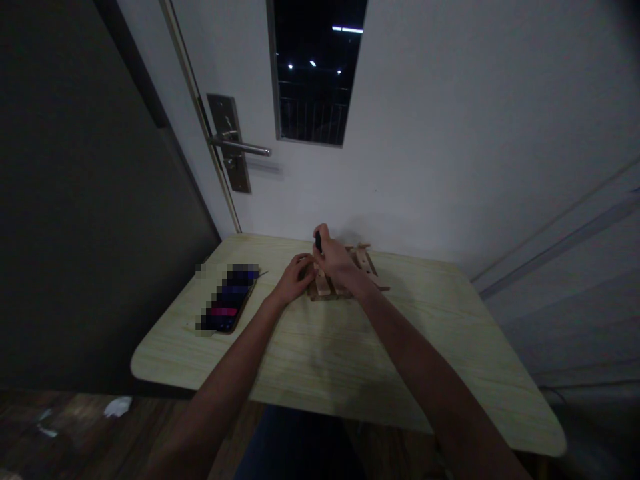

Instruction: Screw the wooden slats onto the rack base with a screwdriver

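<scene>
Because the room is dim and both hands crowd over one small spot, most of the risk here comes from poor sight of the work. The pale wooden slatted assembly (pixel 367 261) lies on the light wood-grain worktop (pixel 325 353), towards its far edge near the white door. The right hand (pixel 336 263) covers the assembly's near left part and is closed around a slim dark tool (pixel 318 241), held nearly upright with its tip pointing down out of view. The left hand (pixel 295 277) sits just beside it with fingers curled against the assembly's left end. Whether it grips the wood or only steadies it cannot be told.

The tool tip works close to the left fingertips, so a slip off the wood could jab them. The thin slats look light and fragile. Too much downward force or a twisted wrist could crack a piece or pop a joint loose. If the left hand only rests there, the assembly may skid across the smooth worktop under pressure. A black smartphone (pixel 231 300) lies well to the left, near the worktop's edge, and a sweeping left elbow could nudge it off.
</scene>
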{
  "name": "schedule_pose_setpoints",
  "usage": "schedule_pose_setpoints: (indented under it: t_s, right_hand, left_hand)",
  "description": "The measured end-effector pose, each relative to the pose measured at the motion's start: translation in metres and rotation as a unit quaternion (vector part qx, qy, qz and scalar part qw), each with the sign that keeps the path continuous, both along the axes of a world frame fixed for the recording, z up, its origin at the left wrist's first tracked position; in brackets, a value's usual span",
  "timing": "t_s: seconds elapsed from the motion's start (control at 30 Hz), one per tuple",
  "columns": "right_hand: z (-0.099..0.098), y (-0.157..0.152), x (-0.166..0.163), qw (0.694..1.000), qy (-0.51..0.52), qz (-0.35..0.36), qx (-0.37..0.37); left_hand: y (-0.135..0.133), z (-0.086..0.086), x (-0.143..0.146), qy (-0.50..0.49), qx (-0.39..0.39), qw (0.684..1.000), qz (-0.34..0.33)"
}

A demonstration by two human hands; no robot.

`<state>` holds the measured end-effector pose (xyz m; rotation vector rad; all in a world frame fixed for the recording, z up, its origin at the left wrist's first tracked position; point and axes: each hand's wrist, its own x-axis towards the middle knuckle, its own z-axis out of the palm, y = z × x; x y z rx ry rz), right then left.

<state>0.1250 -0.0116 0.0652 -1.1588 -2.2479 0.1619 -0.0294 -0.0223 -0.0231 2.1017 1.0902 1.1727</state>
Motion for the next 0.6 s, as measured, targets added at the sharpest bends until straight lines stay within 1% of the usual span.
schedule_pose_setpoints:
  t_s: [0.07,0.17,0.33,0.6]
  right_hand:
    - [-0.0008,-0.0024,0.0001,0.998,0.051,-0.012,-0.029]
    - [0.0009,-0.0024,0.0014,0.996,0.069,-0.012,-0.053]
    - [0.0051,-0.0016,0.0028,0.994,0.089,-0.018,-0.057]
    - [0.0081,-0.0027,0.0028,0.993,0.104,-0.008,-0.063]
  left_hand:
    - [-0.0008,0.0013,0.0005,0.000,0.002,1.000,-0.002]
    - [-0.0012,0.0021,0.0009,-0.002,0.002,1.000,0.000]
    - [0.0003,0.0002,-0.0001,-0.014,-0.003,1.000,-0.008]
    - [0.0001,-0.0005,-0.0001,-0.018,-0.010,1.000,-0.006]
